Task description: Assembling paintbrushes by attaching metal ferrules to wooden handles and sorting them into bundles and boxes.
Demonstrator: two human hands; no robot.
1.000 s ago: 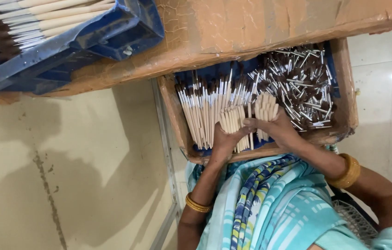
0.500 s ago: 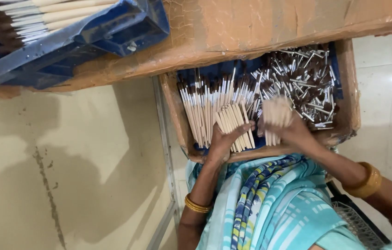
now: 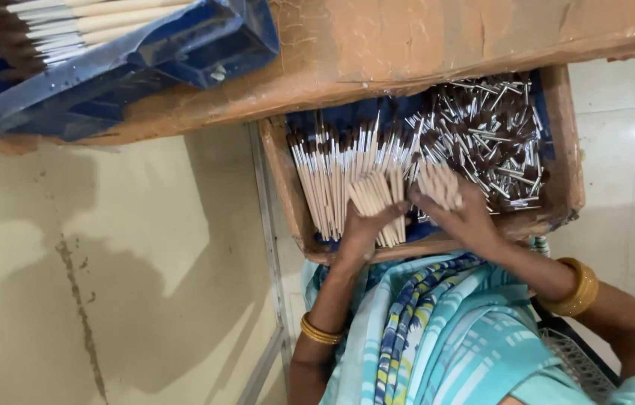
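Down in the wooden tray (image 3: 569, 161), both hands work among paintbrushes. The left hand (image 3: 362, 229) has its fingers curled shut around a bundle of pale wooden handles (image 3: 377, 199), and the right hand (image 3: 464, 217) closes its fingers on a second, smaller bundle (image 3: 440, 184) just beside the first. Both bundles sit near the tray's near edge, about its middle. Left of them lies a packed row of finished brushes (image 3: 325, 176) with pale handles, silver ferrules and dark tips, too many to count. Right of them is a loose heap of silver ferrules with brown bristle heads (image 3: 486, 131), also beyond counting. A blue lining shows under both heaps.

The tray rests partly beneath a brown wrapped bench (image 3: 422, 45), whose edge hides the tray's far part. On the bench at far left stands one blue crate (image 3: 145, 64) holding more brushes. Below is a pale tiled floor (image 3: 107, 285). Two tight gold bangles (image 3: 319, 332) circle the left wrist, one broad gold bangle (image 3: 576, 289) the right.
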